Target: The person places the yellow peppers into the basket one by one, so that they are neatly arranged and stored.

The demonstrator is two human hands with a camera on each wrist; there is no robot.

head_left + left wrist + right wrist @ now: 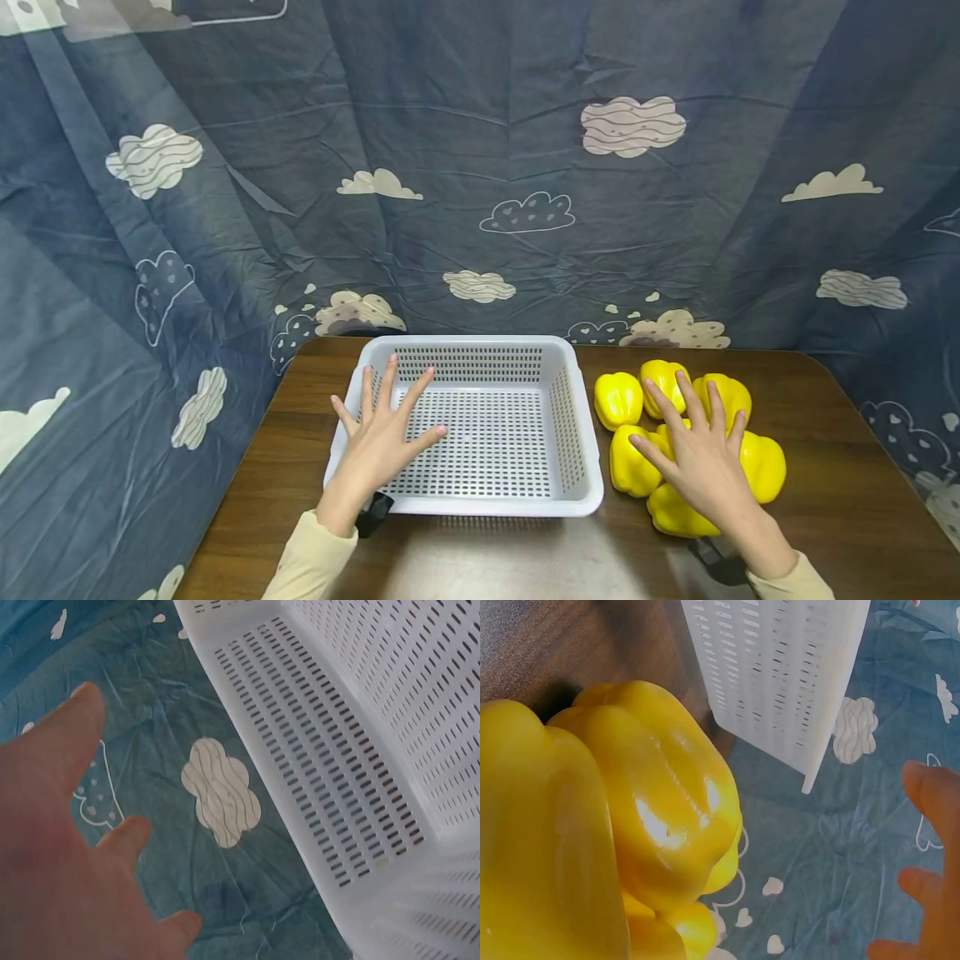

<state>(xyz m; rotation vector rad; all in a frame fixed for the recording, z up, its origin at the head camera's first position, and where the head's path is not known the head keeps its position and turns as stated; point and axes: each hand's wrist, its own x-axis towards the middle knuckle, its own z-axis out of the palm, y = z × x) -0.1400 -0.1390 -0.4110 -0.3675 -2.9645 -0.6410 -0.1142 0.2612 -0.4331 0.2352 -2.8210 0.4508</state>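
A white perforated basket [480,507] stands on the table, with nothing in it. Over its left part is my left hand [378,446], fingers spread and holding nothing; the left wrist view has this hand [67,847] beside the basket wall [322,765]. To the right of the basket lie several yellow bell peppers [618,401] in a close group. My right hand [705,462] is spread above them, hiding some; whether it touches any cannot be told. In the right wrist view, the fingers [937,802] are straight and apart from the large pepper [660,802].
The brown wooden table [840,467] reaches back to a dark blue curtain [465,108] with cloud prints, which also hangs along both sides. A black strap piece [372,514] is at the left wrist, another [718,562] at the right.
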